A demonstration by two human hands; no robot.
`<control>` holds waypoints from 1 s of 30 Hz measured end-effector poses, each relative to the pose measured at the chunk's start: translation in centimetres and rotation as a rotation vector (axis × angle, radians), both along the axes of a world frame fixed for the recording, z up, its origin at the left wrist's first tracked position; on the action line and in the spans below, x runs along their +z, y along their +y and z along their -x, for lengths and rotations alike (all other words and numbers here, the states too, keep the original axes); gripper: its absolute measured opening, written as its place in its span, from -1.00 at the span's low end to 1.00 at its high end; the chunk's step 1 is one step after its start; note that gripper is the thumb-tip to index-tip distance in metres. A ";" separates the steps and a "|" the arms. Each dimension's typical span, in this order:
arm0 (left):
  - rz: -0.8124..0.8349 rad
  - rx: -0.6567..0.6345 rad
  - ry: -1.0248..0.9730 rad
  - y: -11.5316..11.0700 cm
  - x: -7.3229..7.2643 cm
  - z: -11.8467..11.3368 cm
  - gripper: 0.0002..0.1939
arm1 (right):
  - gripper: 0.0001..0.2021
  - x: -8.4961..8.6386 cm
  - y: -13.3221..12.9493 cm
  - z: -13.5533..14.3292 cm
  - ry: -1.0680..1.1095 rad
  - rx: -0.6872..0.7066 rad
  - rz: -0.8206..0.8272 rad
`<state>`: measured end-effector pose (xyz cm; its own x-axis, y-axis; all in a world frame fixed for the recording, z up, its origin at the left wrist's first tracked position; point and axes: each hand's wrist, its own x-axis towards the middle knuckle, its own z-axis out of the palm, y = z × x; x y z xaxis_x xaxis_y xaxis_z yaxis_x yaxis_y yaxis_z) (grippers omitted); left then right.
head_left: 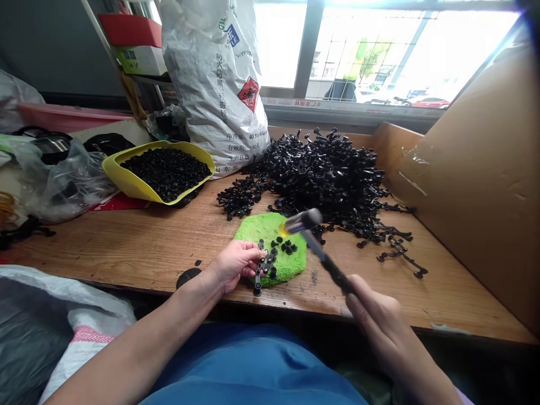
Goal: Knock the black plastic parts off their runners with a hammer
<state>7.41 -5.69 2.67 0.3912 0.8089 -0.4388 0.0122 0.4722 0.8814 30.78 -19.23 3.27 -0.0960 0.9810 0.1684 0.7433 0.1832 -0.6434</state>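
My left hand (237, 263) pinches a black branched plastic part (266, 264) with round ends over the front of a green cloth pad (291, 270). Several small loose black round pieces (288, 247) lie on the pad beside it. In my right hand (375, 312) is the dark handle of a mallet (314, 243). Its head, with one yellow face and one black face, is tilted above the right side of the pad, blurred by motion and apart from the black part.
Behind the pad rises a large heap of black branched parts (324, 174). At left, a yellow scoop tray (112, 177) holds many small black pieces. A white printed sack (215, 84) stands by the window. Cardboard (476, 185) walls the right side. Clear plastic bags (70, 180) lie far left.
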 end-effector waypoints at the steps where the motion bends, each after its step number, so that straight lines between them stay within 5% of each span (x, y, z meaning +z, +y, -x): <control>1: -0.007 0.004 0.008 0.0 0.0 0.0 -0.75 | -0.84 0.1 0.1 0.0 -0.088 0.015 0.033; 4: -0.021 0.014 0.022 -0.1 0.0 -0.1 -0.77 | -0.83 0.6 0.2 -0.2 -0.227 0.032 0.060; 9: -0.023 0.012 0.035 0.0 0.2 -0.2 -0.78 | -0.81 1.4 0.3 -0.6 -0.162 -0.036 0.013; 12: -0.026 0.017 0.050 0.1 0.3 -0.2 -0.77 | -0.78 1.3 0.5 -0.8 -0.312 0.011 0.137; 16: -0.029 0.001 0.054 0.1 0.2 -0.2 -0.75 | -0.79 1.3 0.5 -0.8 -0.192 -0.021 0.044; 21: -0.070 0.013 0.094 0.1 0.1 -0.2 -0.72 | -0.77 0.7 0.6 -0.5 -0.342 0.035 0.102; 27: -0.101 0.003 0.103 -0.5 -0.2 -0.6 -0.75 | -0.70 -0.3 0.4 -0.3 -0.287 -0.041 0.083; 30: -0.176 -0.081 0.084 -0.9 1.2 1.9 -0.78 | -0.67 -0.4 0.0 -0.7 -0.060 -0.090 -0.012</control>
